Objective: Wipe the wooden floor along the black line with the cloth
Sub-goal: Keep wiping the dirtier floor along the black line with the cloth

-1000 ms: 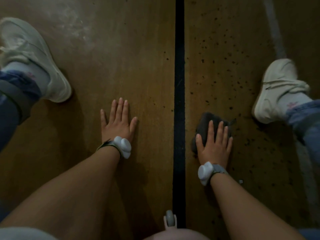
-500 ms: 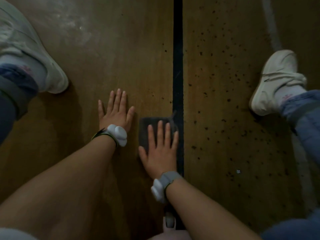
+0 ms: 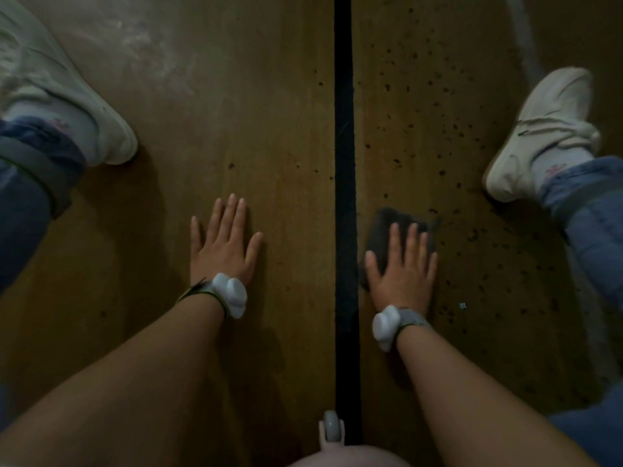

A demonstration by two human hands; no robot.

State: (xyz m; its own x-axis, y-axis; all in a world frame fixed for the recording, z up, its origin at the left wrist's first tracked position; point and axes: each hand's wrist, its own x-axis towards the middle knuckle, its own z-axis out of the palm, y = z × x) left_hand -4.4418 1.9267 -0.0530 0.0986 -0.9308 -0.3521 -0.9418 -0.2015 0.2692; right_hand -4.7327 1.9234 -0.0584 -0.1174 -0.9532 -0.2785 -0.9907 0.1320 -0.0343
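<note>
Cloth (image 3: 384, 230) beside the black line (image 3: 344, 129) under flat, straight-fingered right hand (image 3: 403, 274); left hand (image 3: 222, 251) flat on floor (image 3: 253, 112).

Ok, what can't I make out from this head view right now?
Head view:
- Cloth: near half hidden under the right hand; its full outline unknown.
- Floor under the cloth: covered, so clean or spotted, cannot tell.
- Black line: runs out the top edge.
- Left shoe: cut by the left edge.
</note>
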